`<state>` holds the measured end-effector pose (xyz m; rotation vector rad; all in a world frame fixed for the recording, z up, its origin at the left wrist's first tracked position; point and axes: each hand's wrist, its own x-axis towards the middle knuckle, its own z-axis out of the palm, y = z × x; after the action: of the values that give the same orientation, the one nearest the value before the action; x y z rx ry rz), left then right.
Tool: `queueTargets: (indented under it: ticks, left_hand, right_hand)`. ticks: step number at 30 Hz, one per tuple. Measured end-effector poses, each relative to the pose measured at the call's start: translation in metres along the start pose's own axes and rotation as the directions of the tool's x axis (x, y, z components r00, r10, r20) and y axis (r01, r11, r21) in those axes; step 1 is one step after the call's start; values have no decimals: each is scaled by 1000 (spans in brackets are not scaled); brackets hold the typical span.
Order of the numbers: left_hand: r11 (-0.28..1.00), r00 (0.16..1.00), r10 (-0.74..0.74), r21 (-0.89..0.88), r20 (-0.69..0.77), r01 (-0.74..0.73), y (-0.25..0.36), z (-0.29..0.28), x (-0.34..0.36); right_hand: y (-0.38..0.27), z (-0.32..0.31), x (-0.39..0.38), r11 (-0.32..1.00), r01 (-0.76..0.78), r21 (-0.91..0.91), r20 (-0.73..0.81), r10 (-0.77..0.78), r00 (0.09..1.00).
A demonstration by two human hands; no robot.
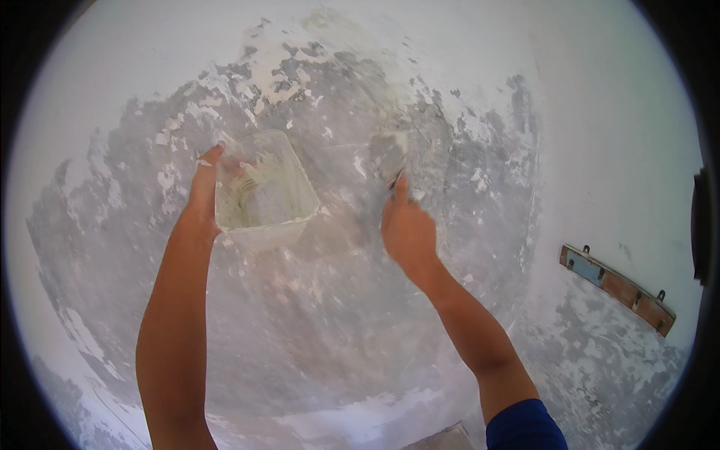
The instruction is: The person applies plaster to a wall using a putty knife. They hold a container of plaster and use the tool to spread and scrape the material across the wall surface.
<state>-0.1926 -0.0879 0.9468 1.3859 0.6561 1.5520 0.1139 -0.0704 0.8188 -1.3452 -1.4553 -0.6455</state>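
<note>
My left hand grips a clear plastic tub by its left side, thumb over the rim. Pale, wet-looking filler smears the inside of the tub, whose mouth is tilted toward me. In my right hand is a putty knife, its handle mostly hidden by the closed fingers. The knife's blade lies against or very near the patchy grey wall, at a spot with greenish, damp-looking filler; exact contact cannot be made out.
White paint flakes remain around the grey patch. To the right, past the corner, a wooden rack with metal hooks hangs on the adjoining wall. A dark object sits at the far right edge.
</note>
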Motion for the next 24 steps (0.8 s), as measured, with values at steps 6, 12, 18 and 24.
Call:
queueTargets:
  ticks: [6,12,18,24]
  left_hand:
    - [999,1000,2,-55,7,-2,-5,3,4]
    - [988,1000,-2,-152,9,4,-28,-1,-12]
    - [995,998,10,-99,-65,-16,-96,-20,-77]
    - [953,965,-135,-296,-223,65,-187,-8,-148]
  right_hand:
    - [17,-19,-28,988,139,72,-69,-134,989]
    - [22,-90,15,143,-366,919,370,-2,929]
    - [41,-82,-75,55,-598,800,579,-331,745]
    - [40,-68,-180,104,-630,769,630,-285,722]
